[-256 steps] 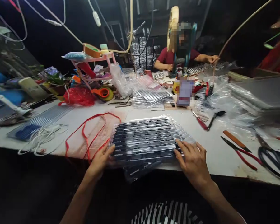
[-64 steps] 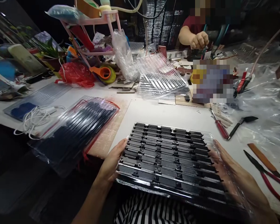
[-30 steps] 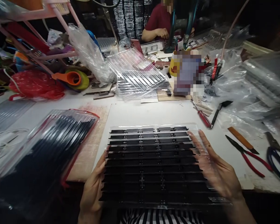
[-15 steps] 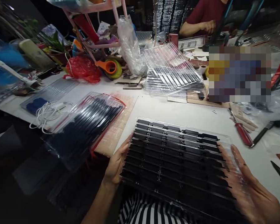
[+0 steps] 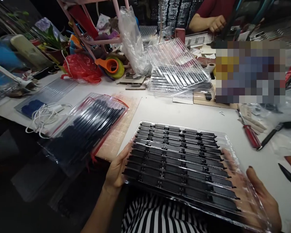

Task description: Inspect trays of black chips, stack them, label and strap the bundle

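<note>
A clear plastic tray [image 5: 226,139] filled with rows of black connector-like strips [image 5: 177,152] is tilted in front of me, above my lap. At its left edge my left hand [image 5: 117,170] grips it, with the fingertips partly hidden beneath. My right hand [image 5: 257,194] supports the right side; its fingers show through the clear plastic underneath, and the thumb lies along the edge. To the left, another clear tray [image 5: 97,113] holds dark strips and overhangs the table's front edge.
Clear ribbed trays [image 5: 177,71] are stacked at the back. A red screwdriver [image 5: 251,136] and a black-handled tool [image 5: 271,136] lie at right. White cable [image 5: 46,115], a red bag [image 5: 82,68] and an orange tape holder [image 5: 110,66] are at left. Across the table is another person's hand [image 5: 217,24].
The tray has tilted and shifted slightly left, so more light falls on its rows of strips. My right hand has moved lower along its edge. The co-worker's hand has moved a little.
</note>
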A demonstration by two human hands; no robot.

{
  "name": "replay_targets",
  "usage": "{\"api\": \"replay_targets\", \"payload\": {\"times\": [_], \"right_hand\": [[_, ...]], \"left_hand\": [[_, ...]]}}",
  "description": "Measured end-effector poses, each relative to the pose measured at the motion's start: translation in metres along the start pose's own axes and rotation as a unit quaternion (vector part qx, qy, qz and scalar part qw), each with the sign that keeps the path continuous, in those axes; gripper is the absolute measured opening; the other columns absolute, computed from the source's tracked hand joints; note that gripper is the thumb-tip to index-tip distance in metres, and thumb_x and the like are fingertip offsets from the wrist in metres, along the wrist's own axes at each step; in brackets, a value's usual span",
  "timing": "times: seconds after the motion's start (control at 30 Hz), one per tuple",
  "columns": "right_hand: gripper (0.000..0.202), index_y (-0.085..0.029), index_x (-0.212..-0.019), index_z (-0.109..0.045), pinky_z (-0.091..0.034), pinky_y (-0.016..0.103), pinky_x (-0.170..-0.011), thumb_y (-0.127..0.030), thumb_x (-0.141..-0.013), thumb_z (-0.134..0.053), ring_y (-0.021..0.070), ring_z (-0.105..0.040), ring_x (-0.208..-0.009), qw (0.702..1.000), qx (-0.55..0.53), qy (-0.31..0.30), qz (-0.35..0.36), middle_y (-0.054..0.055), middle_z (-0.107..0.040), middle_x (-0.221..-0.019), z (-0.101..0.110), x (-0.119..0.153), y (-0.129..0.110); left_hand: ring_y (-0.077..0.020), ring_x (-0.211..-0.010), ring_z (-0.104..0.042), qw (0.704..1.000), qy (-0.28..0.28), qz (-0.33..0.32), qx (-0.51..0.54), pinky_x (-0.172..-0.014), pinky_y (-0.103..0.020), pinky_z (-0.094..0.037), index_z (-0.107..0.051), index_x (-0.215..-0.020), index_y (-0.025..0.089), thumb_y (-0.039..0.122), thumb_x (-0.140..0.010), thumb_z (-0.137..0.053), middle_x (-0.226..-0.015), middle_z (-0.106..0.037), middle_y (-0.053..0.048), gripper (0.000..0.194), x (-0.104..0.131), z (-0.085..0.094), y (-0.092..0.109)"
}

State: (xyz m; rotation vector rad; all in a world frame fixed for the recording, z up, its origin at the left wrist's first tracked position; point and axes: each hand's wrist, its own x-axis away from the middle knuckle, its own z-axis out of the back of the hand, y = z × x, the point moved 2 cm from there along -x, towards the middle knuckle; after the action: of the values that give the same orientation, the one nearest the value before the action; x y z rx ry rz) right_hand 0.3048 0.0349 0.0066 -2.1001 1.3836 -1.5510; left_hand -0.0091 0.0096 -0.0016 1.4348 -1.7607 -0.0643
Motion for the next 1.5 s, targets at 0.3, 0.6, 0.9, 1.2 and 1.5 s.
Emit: {"api": "replay_targets", "payload": {"times": [0.3,0.6,0.9,1.2,1.5], "right_hand": [[0.046,-0.036,-0.133,-0.046,-0.038,0.048,-0.105,-0.047,-0.088,-0.044,0.025,-0.05,-0.121,0.995,-0.095,-0.026,0.011,-0.001,-0.051,-0.135,0.002,-0.009,0.003],[0.04,-0.037,-0.129,-0.049,-0.041,0.043,-0.103,-0.045,-0.091,-0.042,0.0204,-0.052,-0.12,0.981,-0.16,-0.111,0.011,-0.003,-0.049,-0.137,-0.002,-0.012,-0.001],[0.053,-0.026,-0.127,-0.054,-0.037,0.049,-0.104,-0.058,-0.088,-0.038,0.0253,-0.049,-0.122,0.976,-0.186,-0.113,-0.001,0.005,-0.054,-0.132,0.002,-0.01,-0.001],[0.044,-0.025,-0.128,-0.053,-0.039,0.046,-0.103,-0.045,-0.092,-0.038,0.023,-0.051,-0.12,0.98,-0.155,-0.119,-0.044,0.005,-0.058,-0.127,0.005,-0.006,-0.001],[0.042,-0.027,-0.125,-0.056,-0.04,0.043,-0.104,-0.046,-0.092,-0.037,0.0211,-0.046,-0.125,0.977,-0.175,-0.114,-0.032,0.001,-0.051,-0.135,0.002,-0.008,-0.002]], "left_hand": [[-0.0199,-0.112,-0.058,0.999,-0.006,-0.01,-0.036,-0.104,-0.032,-0.038,-0.025,-0.143,0.037,0.015,-0.084,-0.053,-0.128,-0.058,0.0,0.069,0.002,0.002,-0.003],[-0.0102,-0.109,-0.059,0.999,0.022,0.031,-0.039,-0.1,-0.015,-0.037,-0.021,-0.142,0.043,0.017,-0.09,-0.045,-0.124,-0.06,0.008,0.063,-0.001,0.016,0.002],[-0.0137,-0.109,-0.059,0.991,0.099,-0.036,-0.083,-0.096,-0.018,-0.044,-0.026,-0.142,0.037,0.015,-0.085,-0.051,-0.121,-0.062,0.006,0.066,-0.004,0.02,-0.003],[-0.0185,-0.105,-0.062,0.982,0.161,-0.053,-0.088,-0.092,-0.024,-0.048,-0.042,-0.137,0.027,0.008,-0.079,-0.053,-0.112,-0.068,0.0,0.062,0.0,-0.003,-0.003],[-0.0196,-0.099,-0.065,0.988,0.108,-0.064,-0.095,-0.09,-0.026,-0.05,-0.05,-0.131,0.026,0.01,-0.076,-0.06,-0.108,-0.069,0.0,0.057,-0.001,-0.003,-0.004]]}}
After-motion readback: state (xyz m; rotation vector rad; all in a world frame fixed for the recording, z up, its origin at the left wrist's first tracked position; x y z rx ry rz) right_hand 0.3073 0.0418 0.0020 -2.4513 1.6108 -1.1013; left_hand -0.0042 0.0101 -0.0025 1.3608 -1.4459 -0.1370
